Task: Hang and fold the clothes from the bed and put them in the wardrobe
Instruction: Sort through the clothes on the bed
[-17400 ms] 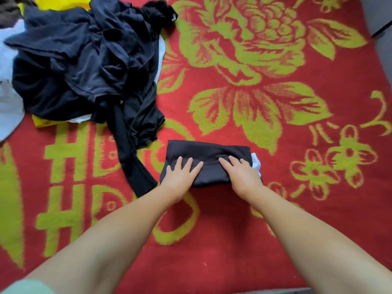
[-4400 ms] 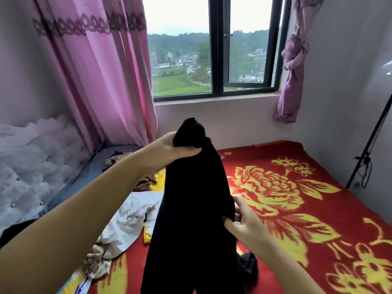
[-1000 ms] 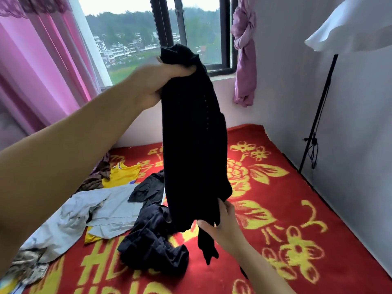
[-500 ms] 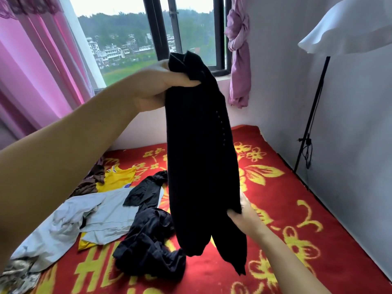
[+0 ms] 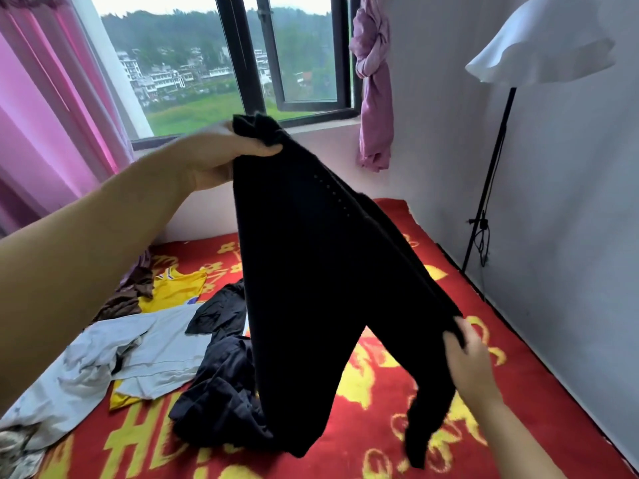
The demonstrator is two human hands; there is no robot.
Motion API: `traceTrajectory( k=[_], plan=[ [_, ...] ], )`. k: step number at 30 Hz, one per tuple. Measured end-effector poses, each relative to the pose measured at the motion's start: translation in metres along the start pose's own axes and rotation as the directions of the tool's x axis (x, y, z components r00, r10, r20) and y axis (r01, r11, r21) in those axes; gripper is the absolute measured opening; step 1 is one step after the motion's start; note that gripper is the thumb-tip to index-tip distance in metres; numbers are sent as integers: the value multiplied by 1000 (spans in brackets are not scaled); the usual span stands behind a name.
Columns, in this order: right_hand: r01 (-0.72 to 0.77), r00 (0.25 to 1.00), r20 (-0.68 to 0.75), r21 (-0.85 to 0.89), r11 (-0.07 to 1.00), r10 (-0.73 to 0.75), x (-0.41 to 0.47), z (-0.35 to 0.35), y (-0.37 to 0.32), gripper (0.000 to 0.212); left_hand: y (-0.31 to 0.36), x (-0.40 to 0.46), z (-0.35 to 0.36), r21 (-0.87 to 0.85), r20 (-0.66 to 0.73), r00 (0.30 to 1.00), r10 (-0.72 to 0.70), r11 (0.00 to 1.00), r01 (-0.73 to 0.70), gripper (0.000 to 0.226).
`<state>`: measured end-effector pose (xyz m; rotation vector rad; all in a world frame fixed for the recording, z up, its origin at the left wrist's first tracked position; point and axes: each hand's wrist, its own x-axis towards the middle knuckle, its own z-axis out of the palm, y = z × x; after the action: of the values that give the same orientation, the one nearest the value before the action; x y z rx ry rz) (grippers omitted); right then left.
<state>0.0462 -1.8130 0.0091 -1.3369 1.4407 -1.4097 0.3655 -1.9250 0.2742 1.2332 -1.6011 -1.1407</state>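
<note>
Black knit garment [image 5: 311, 264] up in the air over the bed [image 5: 491, 392], stretched between my hands. My left hand [image 5: 221, 157] grips its bunched top end high up, near the window [image 5: 276, 63], thumb clamped over the fabric. My right hand [image 5: 466, 354] pinches a lower edge out to the right, fingers curled into the cloth. Garment spreads into two hanging parts, one dropping down the middle, the other trailing below my right hand. Bed has a red blanket with yellow flowers. Pile on it to the left: dark navy clothes [image 5: 221, 392] just behind the hanging part, grey-white shirt [image 5: 114, 361], yellow jersey [image 5: 173, 288], brown item [image 5: 128, 292]. Pink curtain [image 5: 45, 115] on left, knotted purple curtain [image 5: 373, 81] right of window, lamp stand [image 5: 491, 174] by the wall.
</note>
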Motion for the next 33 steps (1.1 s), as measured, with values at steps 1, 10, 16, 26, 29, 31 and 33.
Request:
traceTrajectory(
  k=[1,10,16,26,29,31,33],
  plan=[
    [53,999,14,-69,996,-52,1,-9,0,8,-9,2,-1,-4,-37,999,-19,1000,19,29],
    [-137,952,112,-675,725,284,70,-78,46,18,-71,26,24,-136,-206,976,-75,990,48,12],
    [-283,921,-42,-753,594,387,158,-85,66,20,-74,89,53,-202,-383,912,-146,977,72,14],
    [-321,937,-144,-718,618,319,169,-94,80,27,-100,71,40,133,27,999,-18,991,14,20],
    [-388,910,-192,-703,596,367,124,-91,124,31,-194,15,52,468,274,936,-222,881,73,31],
    [-429,877,-186,-717,549,442,87,-84,161,36,-282,-31,68,655,355,869,-344,755,31,37],
    [-441,834,-135,-746,499,535,47,-73,202,35,-373,-87,90,782,365,845,-390,622,-51,40]
  ],
)
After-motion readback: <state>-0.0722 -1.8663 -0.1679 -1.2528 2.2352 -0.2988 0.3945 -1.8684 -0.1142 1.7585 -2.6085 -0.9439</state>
